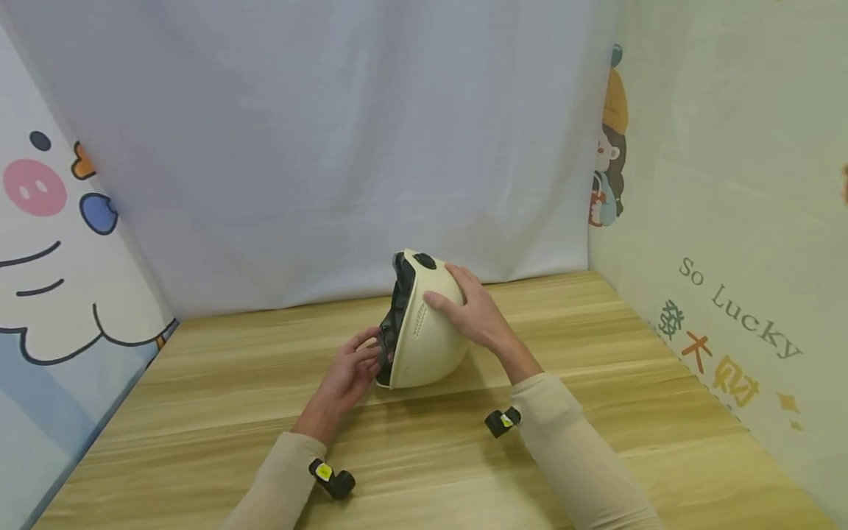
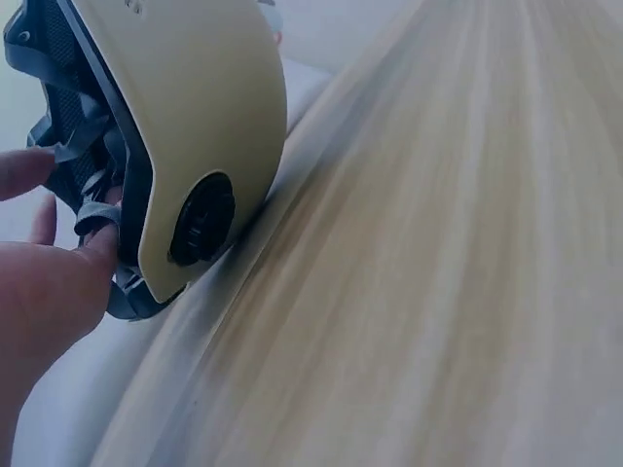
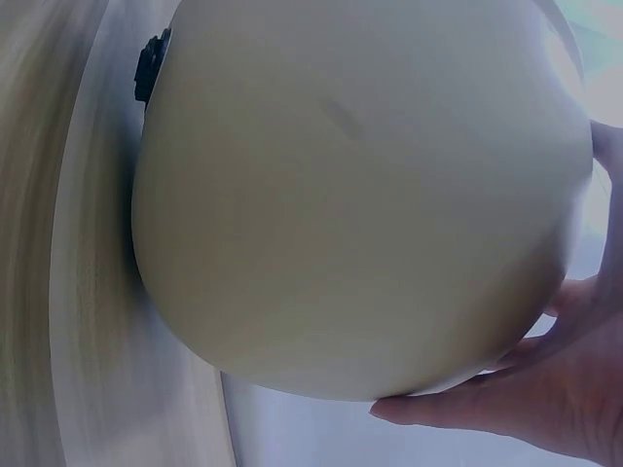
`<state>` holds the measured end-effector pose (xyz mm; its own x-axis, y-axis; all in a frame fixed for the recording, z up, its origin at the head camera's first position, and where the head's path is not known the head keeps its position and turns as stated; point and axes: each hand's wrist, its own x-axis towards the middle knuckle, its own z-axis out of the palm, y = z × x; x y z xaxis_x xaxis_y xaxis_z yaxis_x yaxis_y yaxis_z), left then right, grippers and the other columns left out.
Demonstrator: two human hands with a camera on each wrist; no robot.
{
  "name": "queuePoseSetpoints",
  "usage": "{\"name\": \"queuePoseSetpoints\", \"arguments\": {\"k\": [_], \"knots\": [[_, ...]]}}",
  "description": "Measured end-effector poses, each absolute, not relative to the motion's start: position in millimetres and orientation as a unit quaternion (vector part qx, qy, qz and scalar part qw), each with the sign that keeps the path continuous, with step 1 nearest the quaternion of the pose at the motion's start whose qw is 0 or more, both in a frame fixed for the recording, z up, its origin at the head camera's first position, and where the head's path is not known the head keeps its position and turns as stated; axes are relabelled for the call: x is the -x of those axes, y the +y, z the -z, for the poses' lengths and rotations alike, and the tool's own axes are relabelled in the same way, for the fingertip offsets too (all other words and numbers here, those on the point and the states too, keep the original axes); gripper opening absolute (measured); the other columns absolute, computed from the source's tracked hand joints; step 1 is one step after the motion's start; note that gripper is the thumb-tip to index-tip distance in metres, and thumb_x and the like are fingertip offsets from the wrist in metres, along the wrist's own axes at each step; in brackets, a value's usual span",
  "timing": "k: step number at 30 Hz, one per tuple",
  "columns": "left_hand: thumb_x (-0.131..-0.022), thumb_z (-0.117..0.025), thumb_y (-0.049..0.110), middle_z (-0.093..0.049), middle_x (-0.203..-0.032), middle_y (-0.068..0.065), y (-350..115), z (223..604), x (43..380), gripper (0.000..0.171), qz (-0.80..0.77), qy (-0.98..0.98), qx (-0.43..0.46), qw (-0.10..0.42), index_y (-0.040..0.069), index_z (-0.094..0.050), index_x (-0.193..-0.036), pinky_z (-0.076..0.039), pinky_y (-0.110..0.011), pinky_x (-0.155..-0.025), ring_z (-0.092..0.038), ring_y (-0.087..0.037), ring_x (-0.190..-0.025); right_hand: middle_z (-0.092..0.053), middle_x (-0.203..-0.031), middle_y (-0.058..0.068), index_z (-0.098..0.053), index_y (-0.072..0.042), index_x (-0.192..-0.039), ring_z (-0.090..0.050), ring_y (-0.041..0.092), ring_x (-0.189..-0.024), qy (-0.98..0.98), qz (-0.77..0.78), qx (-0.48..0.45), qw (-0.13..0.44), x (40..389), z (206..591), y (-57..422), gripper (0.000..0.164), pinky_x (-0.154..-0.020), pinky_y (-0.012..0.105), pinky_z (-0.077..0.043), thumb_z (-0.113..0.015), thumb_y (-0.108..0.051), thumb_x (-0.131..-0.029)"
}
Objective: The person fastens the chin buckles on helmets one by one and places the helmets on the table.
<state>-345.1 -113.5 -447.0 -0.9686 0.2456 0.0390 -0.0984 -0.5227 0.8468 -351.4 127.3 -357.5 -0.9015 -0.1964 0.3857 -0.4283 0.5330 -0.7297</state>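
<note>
A cream safety helmet (image 1: pixel 433 335) stands tilted on its side on the wooden table, its open underside facing left. Black lining and straps (image 1: pixel 400 309) show inside the rim, and a round black knob (image 2: pixel 202 219) sits on its side. My right hand (image 1: pixel 473 309) grips the outer shell from the right, fingers spread over the crown and thumb on the near side. At the opening, my left hand (image 1: pixel 347 372) reaches into the rim. In the left wrist view, its fingers hold a grey strap (image 2: pixel 97 212); some fingertips are hidden behind it.
The wood-grain table (image 1: pixel 232 412) spreads around the helmet. A white curtain (image 1: pixel 331 147) hangs behind its back edge. Printed cloth walls stand at left (image 1: pixel 59 258) and right (image 1: pixel 715 221). Small black cameras sit on both wrists.
</note>
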Motion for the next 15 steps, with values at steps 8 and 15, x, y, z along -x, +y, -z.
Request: {"name": "queuePoseSetpoints", "arguments": {"k": [8, 15], "knots": [[-0.087, -0.052, -0.010, -0.047, -0.124, -0.024, -107.5, 448.8, 345.0, 0.053, -0.751, 0.650, -0.101, 0.063, -0.001, -0.036, -0.137, -0.043, -0.027, -0.080, -0.053, -0.017, -0.101, -0.033, -0.144, 0.006, -0.029, -0.016, -0.146, -0.040, 0.026, -0.120, -0.860, -0.456, -0.191, 0.124, 353.2, 355.9, 127.5, 0.084, -0.091, 0.048, -0.038, -0.052, -0.065, -0.082], [-0.092, -0.046, -0.007, -0.062, -0.105, -0.016, -107.1, 452.3, 346.3, 0.047, -0.816, 0.569, -0.065, 0.074, -0.005, -0.029, -0.136, -0.049, -0.034, -0.078, -0.065, -0.018, -0.087, -0.037, -0.140, 0.010, -0.030, -0.018, -0.145, -0.043, 0.030, -0.118, -0.846, -0.496, -0.173, 0.095, 353.7, 357.8, 132.7, 0.080, -0.088, 0.051, -0.040, -0.049, -0.066, -0.083]]}}
